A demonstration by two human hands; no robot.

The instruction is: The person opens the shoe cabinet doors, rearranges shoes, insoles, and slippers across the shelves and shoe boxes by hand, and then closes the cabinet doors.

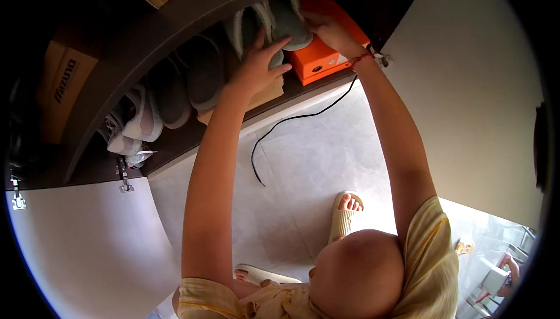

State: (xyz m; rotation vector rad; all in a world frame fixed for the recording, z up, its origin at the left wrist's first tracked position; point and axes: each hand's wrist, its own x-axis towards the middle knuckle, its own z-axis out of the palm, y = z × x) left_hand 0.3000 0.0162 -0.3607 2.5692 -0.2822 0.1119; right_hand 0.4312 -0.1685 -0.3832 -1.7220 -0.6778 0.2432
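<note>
A pair of grey-green slippers with pale fuzzy lining sits on the cabinet shelf, the right slipper [290, 27] partly over an orange shoe box [321, 56]. The left slipper [248, 32] lies beside it, partly behind my left hand [259, 65]. That hand is open, its fingers spread against the front of the pair. From the other side, my right hand [331, 32] grips the edge of the right slipper; some of its fingertips are hidden. Under my left hand lies a flat brown cardboard box [271, 93].
Dark slippers [204, 74] and pale sneakers [140, 118] line the shelf to the left. A Mizuno box [65, 83] stands farther left. Open cabinet doors flank me, a left door [93, 237] and a right door [466, 86]. A black cord [297, 116] hangs over the tiled floor.
</note>
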